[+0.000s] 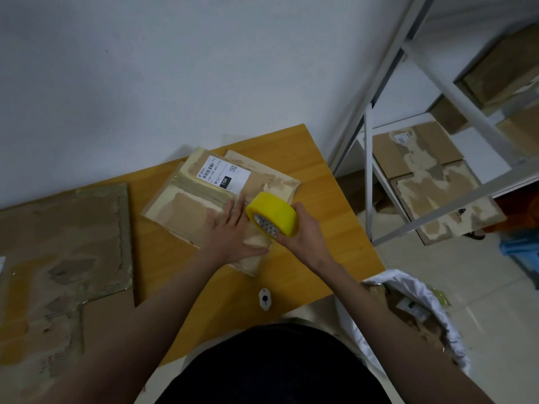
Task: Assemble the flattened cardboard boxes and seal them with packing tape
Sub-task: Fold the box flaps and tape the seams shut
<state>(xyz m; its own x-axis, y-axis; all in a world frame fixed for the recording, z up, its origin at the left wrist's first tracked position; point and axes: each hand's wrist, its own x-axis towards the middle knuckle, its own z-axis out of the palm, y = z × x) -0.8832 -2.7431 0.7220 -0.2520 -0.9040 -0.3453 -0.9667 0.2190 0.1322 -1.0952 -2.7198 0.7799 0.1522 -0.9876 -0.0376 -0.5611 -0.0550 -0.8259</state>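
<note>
Head view: left hand point(230, 228) presses flat, fingers spread, on the cardboard box point(215, 199) lying on the surface point(320, 228), while right hand point(303, 231) grips the tape roll point(272, 214) touching the box's right end, nearer that hand.

Yellow tape roll point(272, 214), brown box point(204, 196), perhaps orange-tan table point(320, 176)

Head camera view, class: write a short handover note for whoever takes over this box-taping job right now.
Left hand: flat, pressing the small labelled box on the wooden table.
Right hand: holds the yellow tape roll at the box's near right corner.
Large flattened cardboard lies at the table's left.
Done: small box folded shut.
Left: whether tape is on cannot be told; run it along the seam, then assemble the large cardboard.
</note>
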